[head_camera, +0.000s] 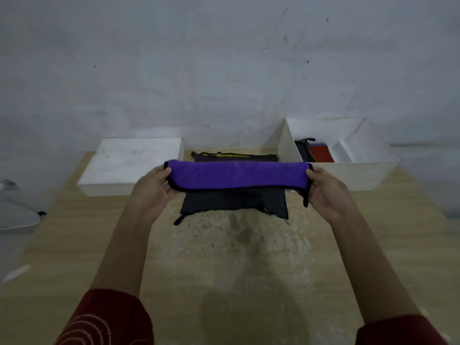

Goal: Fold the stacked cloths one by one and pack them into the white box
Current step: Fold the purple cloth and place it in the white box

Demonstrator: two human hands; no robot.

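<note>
Sleeves of dark red cloth frame the near edge, and from them our forearms run out over the pale wooden worktop. Our left hand pinches the left end of the purple terry cloth with black edging, thumb on top and fingers curled beneath. Our right hand has the same closed grip on the right end.

The cloth is doubled into a long narrow band and held taut in the air. Its long axis runs straight across from one grip to the other, side to side before us.

Just under and beyond it the stack of dark cloths lies flat on the worktop, a yellow hem showing at its far edge. Farther back on the left sits a flat white block, perhaps a lid. Farther back on the right stands the open white box, with a folded red cloth and a black one beside it inside.

That box lies beyond and to the right of the band, so our right hand is the nearer one. We judge the band needs another fold, end to end, before it goes over the box's front wall.
</note>
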